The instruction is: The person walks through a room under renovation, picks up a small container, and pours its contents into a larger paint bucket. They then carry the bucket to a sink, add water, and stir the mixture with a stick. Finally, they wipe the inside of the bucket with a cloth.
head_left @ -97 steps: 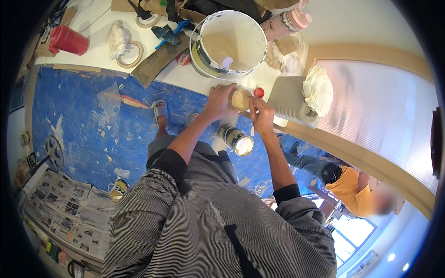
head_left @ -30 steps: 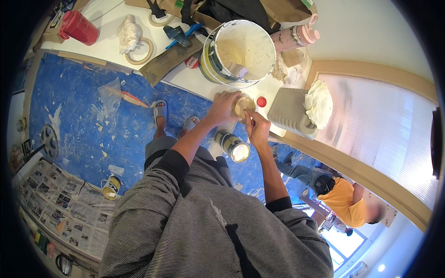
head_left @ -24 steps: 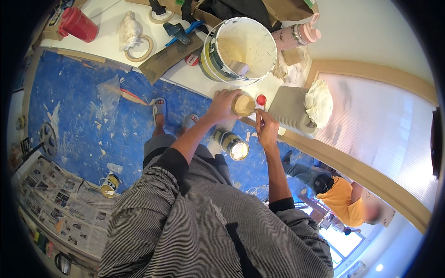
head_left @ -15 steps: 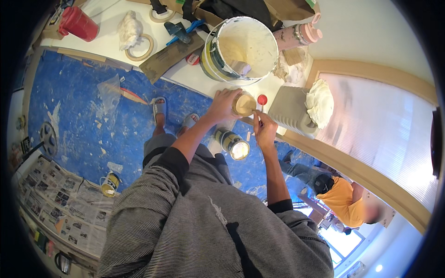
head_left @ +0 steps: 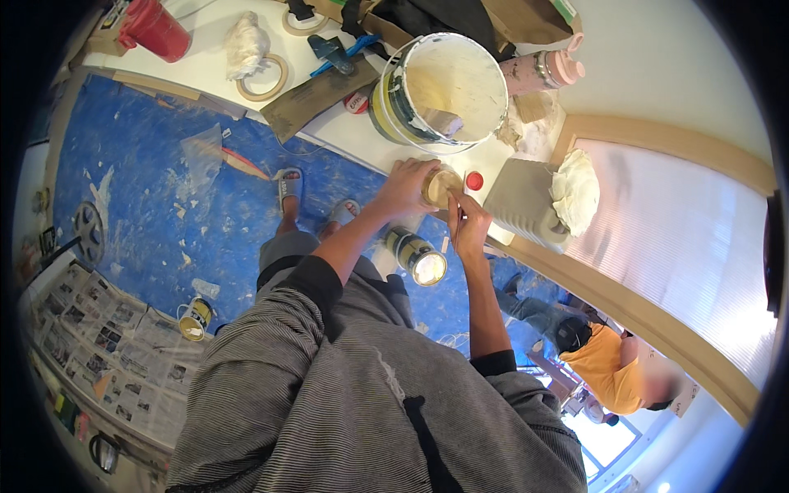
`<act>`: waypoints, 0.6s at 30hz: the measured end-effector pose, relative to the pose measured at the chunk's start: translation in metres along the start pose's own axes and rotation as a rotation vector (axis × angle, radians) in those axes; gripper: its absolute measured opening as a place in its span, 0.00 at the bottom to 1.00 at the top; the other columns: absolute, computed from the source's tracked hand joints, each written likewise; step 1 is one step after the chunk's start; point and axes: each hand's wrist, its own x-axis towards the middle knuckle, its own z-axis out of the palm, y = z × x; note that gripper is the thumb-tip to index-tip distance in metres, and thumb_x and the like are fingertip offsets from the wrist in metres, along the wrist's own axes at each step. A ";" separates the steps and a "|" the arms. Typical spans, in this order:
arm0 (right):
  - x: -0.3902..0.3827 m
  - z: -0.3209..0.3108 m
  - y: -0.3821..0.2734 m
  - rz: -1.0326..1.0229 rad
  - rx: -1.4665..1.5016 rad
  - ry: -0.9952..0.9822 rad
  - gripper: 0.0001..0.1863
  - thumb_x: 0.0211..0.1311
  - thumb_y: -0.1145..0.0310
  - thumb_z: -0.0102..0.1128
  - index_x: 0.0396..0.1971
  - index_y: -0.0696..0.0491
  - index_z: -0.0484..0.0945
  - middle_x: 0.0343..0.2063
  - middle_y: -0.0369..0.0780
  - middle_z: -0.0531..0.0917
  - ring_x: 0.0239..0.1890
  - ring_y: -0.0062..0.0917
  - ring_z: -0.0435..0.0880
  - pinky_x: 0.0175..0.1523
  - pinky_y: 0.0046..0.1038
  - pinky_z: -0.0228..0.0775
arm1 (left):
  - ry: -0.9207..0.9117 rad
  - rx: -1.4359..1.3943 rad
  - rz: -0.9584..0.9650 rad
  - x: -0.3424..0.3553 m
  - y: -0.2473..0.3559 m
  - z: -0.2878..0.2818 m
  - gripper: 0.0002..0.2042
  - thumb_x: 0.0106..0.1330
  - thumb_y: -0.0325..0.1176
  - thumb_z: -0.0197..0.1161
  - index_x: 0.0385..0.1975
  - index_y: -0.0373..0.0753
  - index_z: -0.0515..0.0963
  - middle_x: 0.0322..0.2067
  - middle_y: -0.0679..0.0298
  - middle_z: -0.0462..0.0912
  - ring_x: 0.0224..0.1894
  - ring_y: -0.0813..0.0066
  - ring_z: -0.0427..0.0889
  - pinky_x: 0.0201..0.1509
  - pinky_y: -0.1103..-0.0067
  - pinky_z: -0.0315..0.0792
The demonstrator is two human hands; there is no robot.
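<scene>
My left hand (head_left: 404, 189) is wrapped round the side of a small round tub (head_left: 440, 184) with beige contents, at the edge of the white worktop (head_left: 329, 131). My right hand (head_left: 470, 226) pinches a thin tool (head_left: 454, 197) over the tub's near right rim; the hand hides most of it, and I cannot tell its kind. Just right of the tub lies a small red cap (head_left: 474, 180). Beyond it stands a large paint bucket (head_left: 454, 90), pale residue coating its inside and a sponge-like block (head_left: 442, 122) in it.
A grey jerrycan (head_left: 522, 201) with a white cloth (head_left: 574, 193) stands right. A pink bottle (head_left: 538, 72), tape roll (head_left: 263, 78) and red tumbler (head_left: 156, 31) are on the worktop. An open paint can (head_left: 417, 256) is below my hands. A person in orange (head_left: 606, 367) is lower right.
The view has shifted slightly, so the worktop things appear a little farther right. My right hand has come closer in over the tub; my left hand keeps its hold.
</scene>
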 end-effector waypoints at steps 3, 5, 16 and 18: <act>-0.009 -0.013 -0.015 0.049 0.028 -0.142 0.05 0.60 0.79 0.63 0.36 0.61 0.84 0.23 0.47 0.81 0.18 0.27 0.78 0.26 0.28 0.69 | 0.013 0.004 0.003 -0.001 0.001 -0.001 0.44 0.38 0.42 0.81 0.60 0.39 0.69 0.54 0.58 0.79 0.56 0.61 0.73 0.60 0.66 0.61; -0.012 -0.023 -0.005 0.035 0.007 -0.134 0.06 0.60 0.79 0.63 0.36 0.61 0.84 0.23 0.47 0.82 0.18 0.27 0.78 0.25 0.28 0.69 | 0.000 0.020 0.001 -0.001 0.002 -0.002 0.44 0.39 0.42 0.81 0.60 0.39 0.69 0.54 0.59 0.79 0.56 0.61 0.73 0.60 0.66 0.61; 0.003 -0.001 0.006 0.001 -0.008 -0.016 0.07 0.60 0.78 0.64 0.37 0.60 0.85 0.24 0.45 0.84 0.17 0.22 0.75 0.25 0.25 0.67 | -0.010 0.017 -0.012 -0.001 -0.001 0.002 0.46 0.36 0.42 0.82 0.61 0.40 0.67 0.53 0.60 0.79 0.56 0.61 0.73 0.60 0.66 0.61; -0.004 -0.007 -0.003 0.062 0.030 -0.102 0.06 0.60 0.78 0.64 0.37 0.60 0.85 0.24 0.45 0.84 0.18 0.25 0.76 0.25 0.26 0.68 | 0.011 0.021 0.001 -0.001 -0.002 0.003 0.45 0.36 0.41 0.82 0.60 0.40 0.67 0.52 0.60 0.79 0.55 0.61 0.74 0.59 0.66 0.62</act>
